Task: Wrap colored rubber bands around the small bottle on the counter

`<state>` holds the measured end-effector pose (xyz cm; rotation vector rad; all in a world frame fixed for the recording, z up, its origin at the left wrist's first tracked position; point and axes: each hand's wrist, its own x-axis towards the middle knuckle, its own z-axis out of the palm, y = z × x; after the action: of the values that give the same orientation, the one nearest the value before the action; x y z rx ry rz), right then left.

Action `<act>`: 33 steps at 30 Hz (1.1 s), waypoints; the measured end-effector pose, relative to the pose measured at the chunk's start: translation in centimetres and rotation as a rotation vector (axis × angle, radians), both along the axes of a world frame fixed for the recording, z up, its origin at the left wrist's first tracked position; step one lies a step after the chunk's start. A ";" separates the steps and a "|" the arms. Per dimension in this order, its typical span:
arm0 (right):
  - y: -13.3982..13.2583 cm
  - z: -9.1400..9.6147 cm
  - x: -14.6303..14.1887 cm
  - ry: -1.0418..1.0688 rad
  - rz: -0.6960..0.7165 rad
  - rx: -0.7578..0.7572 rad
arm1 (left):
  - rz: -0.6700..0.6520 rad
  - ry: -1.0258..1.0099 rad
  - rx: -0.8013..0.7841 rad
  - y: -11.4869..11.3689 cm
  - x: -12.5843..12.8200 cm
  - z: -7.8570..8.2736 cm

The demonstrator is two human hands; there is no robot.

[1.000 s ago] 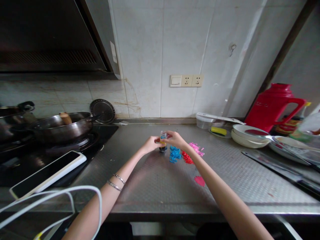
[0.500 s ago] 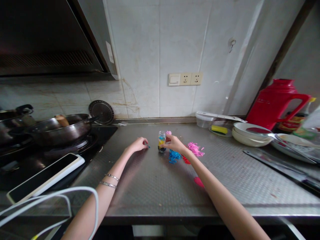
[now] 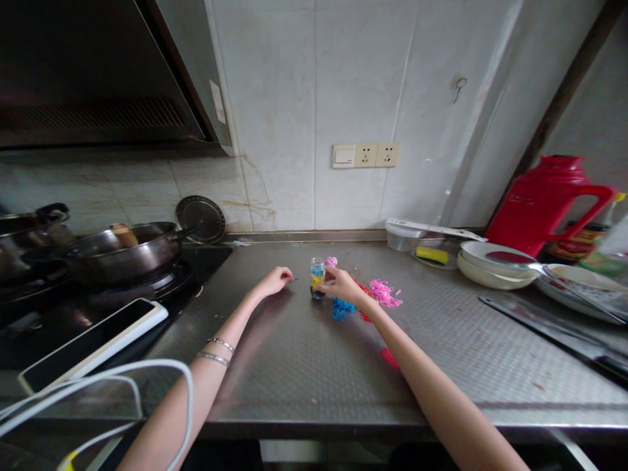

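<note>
My right hand [image 3: 341, 286] grips a small glass jar [image 3: 318, 278] from its right side, the thumb across the front. The jar stands upright on the counter and holds layers of dark, yellow and blue bits. My left hand [image 3: 276, 281] is left of the jar, its fingers pinched on a small blue rubber band [image 3: 296, 279] whose end pokes out. Beside the jar lie a heap of blue rubber bands [image 3: 342, 308], some red ones [image 3: 364, 313] partly under my right wrist, and a pink heap [image 3: 385, 292]. A pink ball-like thing [image 3: 331, 261] sits behind my right fingers.
A bright pink object [image 3: 389, 357] lies partly under my right forearm. At the left, a pan [image 3: 122, 258] stands on the stove, with a white-edged device [image 3: 93, 347] and a cable [image 3: 161, 364] nearer. Stacked bowls [image 3: 495, 275], a knife [image 3: 544, 327] and a red thermos [image 3: 544, 206] occupy the right.
My left hand has lifted slightly and turned, with the blue band higher and a little further right. My right hand stays on the jar. The view has shifted a little.
</note>
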<state>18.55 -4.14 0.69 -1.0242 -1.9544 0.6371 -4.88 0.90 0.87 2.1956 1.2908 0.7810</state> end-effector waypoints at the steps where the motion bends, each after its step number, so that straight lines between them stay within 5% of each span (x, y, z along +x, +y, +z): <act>1: -0.1 0.0 0.0 -0.001 -0.003 0.000 | -0.021 -0.046 0.038 -0.2 0.3 0.9; 7: -0.4 0.5 -0.1 -0.016 0.001 0.001 | -0.120 -0.144 0.247 -2.5 3.1 7.4; 12: -0.6 0.9 -0.2 -0.014 0.024 -0.008 | -0.173 -0.029 0.305 -3.8 5.1 9.6; 18: -0.6 0.8 -0.2 -0.018 0.019 -0.024 | -0.106 -0.130 0.269 -3.3 5.3 8.5; 21: -0.5 0.8 0.0 -0.005 0.023 -0.019 | -0.092 -0.289 0.139 -2.9 4.8 6.8; 26: -0.3 0.8 0.4 0.008 0.044 -0.045 | -0.149 -0.265 -0.048 -3.1 4.8 4.0; 33: -0.5 2.1 1.9 -0.100 0.078 -0.106 | -0.176 -0.321 -0.034 -3.5 5.7 3.3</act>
<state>20.47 -4.67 2.82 -1.0663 -2.0751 0.7522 0.83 -2.57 4.18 2.0216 0.9334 0.9836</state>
